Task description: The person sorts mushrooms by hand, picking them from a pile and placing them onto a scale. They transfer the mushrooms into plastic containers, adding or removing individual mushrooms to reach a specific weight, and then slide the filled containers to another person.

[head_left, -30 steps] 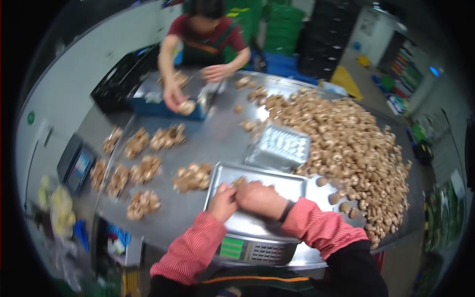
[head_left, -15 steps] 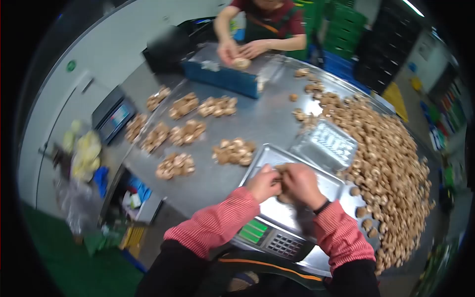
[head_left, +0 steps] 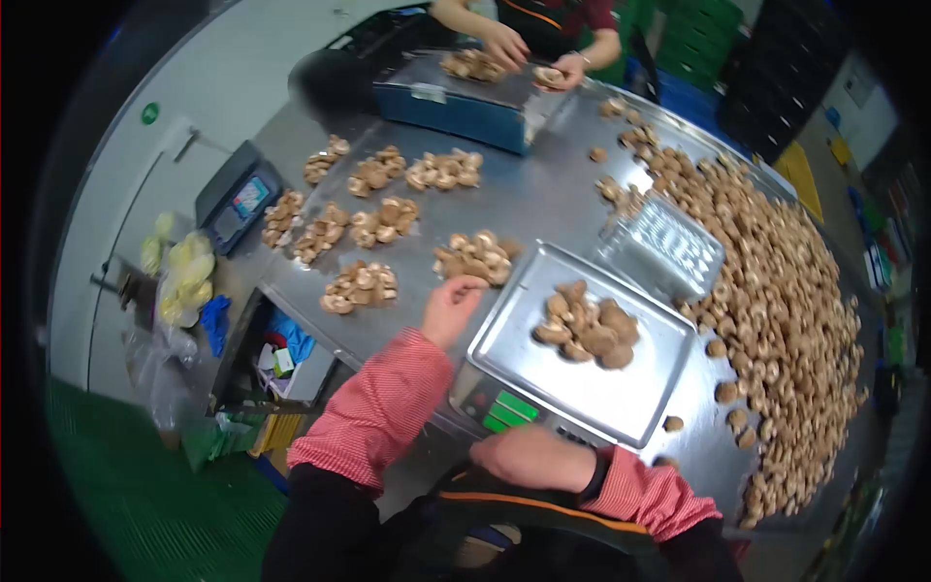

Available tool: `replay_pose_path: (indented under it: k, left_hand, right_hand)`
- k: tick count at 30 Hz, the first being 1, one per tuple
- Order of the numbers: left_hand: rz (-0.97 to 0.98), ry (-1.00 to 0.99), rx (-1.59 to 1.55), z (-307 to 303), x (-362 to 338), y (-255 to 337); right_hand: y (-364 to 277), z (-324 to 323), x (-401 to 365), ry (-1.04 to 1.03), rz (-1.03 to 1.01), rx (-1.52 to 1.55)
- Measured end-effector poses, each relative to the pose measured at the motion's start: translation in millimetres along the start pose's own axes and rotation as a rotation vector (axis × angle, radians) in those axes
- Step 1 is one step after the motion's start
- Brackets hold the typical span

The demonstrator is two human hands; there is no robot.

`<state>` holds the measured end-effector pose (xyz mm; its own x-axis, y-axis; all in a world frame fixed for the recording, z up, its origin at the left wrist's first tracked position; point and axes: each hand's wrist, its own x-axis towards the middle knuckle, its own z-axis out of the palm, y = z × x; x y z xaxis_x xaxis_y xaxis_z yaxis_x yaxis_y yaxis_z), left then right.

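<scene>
My left hand (head_left: pixel 452 309), fingers loosely bent with nothing visible in them, hovers beside a cluster of brown mushrooms (head_left: pixel 473 258) at the left edge of the weighing scale's metal tray (head_left: pixel 640 398). On that tray lies a small heap of mushrooms (head_left: pixel 588 328), touched by neither hand. My right hand (head_left: pixel 535 456) is low by the front of the scale, close to the apron. Its fingers are curled into a fist and whatever they may hold is hidden. Beside it shows the scale's green display (head_left: pixel 510 411); the hand and wrist cover much of the keypad.
A large mushroom pile (head_left: pixel 786 330) covers the table's right side, with clear plastic trays (head_left: pixel 669 247) beside it. Several mushroom clusters (head_left: pixel 361 287) sit at left. Across the table, a co-worker's hands (head_left: pixel 572 70) handle mushrooms over a blue-sided scale (head_left: pixel 451 118). An open drawer (head_left: pixel 325 378) juts out at left.
Both my hands have left the scale tray, the left toward the nearby cluster, the right down to the scale's front. The mushrooms on the tray are now uncovered. The co-worker's hands have moved apart.
</scene>
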<state>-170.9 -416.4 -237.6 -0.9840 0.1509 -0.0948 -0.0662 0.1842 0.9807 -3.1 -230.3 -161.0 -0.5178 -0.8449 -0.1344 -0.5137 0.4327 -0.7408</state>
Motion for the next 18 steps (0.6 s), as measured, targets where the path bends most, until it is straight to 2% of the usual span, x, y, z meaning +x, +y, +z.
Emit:
replay_pose_path:
  k: [1,2,4,5,6,7,9,11,12,13,14,15,16,17,18]
  left_hand:
    - [-0.038,-0.038,0.033,0,-4,-1]
    - [-0.065,-0.071,-0.006,4,-7,-5]
    - [-0.106,-0.121,-0.077,14,-7,-10]
    - [-0.024,-0.124,0.106,22,-5,-7]
    - [0.057,-0.123,0.291,28,-4,-5]
    - [0.135,-0.117,0.475,31,-5,-5]
    - [0.115,-0.182,0.615,41,-6,16]
    - [0.063,-0.254,0.713,52,-6,26]
    - [0.045,-0.261,0.744,56,-5,29]
    - [0.034,-0.268,0.773,60,-3,33]
    - [0.026,-0.274,0.803,63,-1,34]
    - [0.021,-0.279,0.772,65,0,32]
    - [0.018,-0.282,0.743,65,3,28]
    - [0.016,-0.285,0.715,66,6,25]
    - [0.018,-0.297,0.702,67,6,22]
  right_hand:
    - [-6,-24,-9,-0.065,0.099,-0.064]
    - [2,-22,-20,0.074,0.035,-0.007]
    - [5,-13,-38,0.050,0.070,0.114]
    - [7,-9,-44,0.038,0.076,0.175]
    - [7,2,-51,0.148,-0.003,0.266]
    - [8,6,-58,0.175,0.018,0.258]
    - [9,-1,-70,0.216,0.053,0.247]
    - [14,-31,-88,0.425,0.189,0.377]
    - [24,-42,-98,0.622,0.254,0.392]
    - [39,-57,-109,0.775,0.349,0.338]
    - [61,-67,-120,0.989,0.482,0.135]
    - [77,-86,-126,1.105,0.538,0.022]
    - [84,-107,-130,1.176,0.539,-0.238]
    - [95,-121,-136,1.154,0.668,-0.329]
    - [110,-132,-139,1.126,0.712,-0.563]
